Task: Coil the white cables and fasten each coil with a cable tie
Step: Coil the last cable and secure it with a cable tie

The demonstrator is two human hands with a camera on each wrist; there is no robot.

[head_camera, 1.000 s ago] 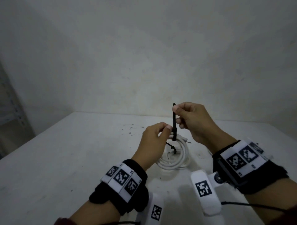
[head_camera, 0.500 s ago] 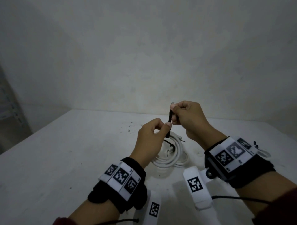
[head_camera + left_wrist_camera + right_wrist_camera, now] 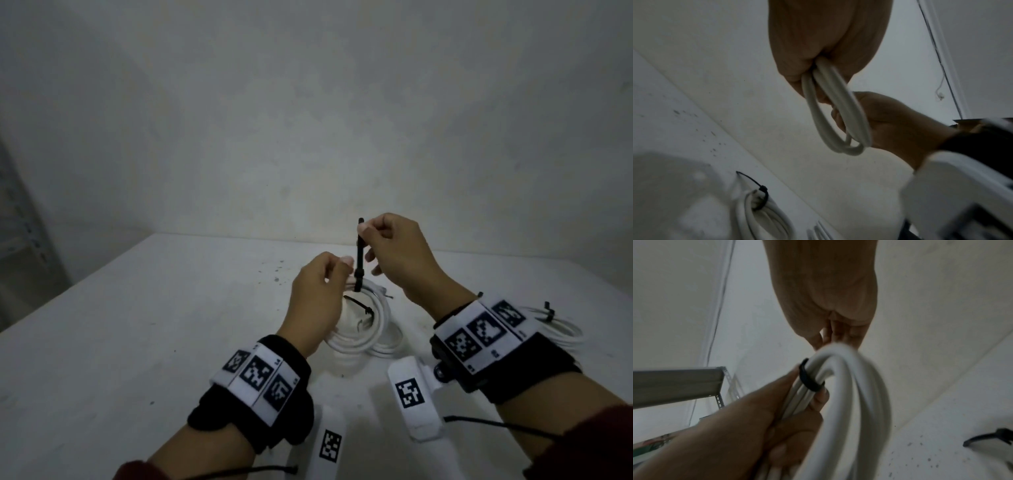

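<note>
My left hand [image 3: 337, 274] grips a small coil of white cable [image 3: 836, 113] held above the table. A black cable tie [image 3: 359, 263] is looped round the coil; the loop [image 3: 809, 379] shows in the right wrist view beside my left fingers [image 3: 818, 400]. The tie's tail stands upright, and my right hand [image 3: 366, 236] pinches it near the top between thumb and forefinger. In the head view my left hand hides most of the held coil.
A tied white coil [image 3: 363, 329] with its black tie [image 3: 359, 306] lies on the white table [image 3: 137, 325] under my hands. Another tied coil [image 3: 558, 329] lies at the right. A metal shelf [image 3: 674, 384] stands at the left. The wall is close behind.
Half a second ago the tie's tail leaned to the left; now it stands upright again, with more of it showing below my right fingers. Both hands keep their grips.
</note>
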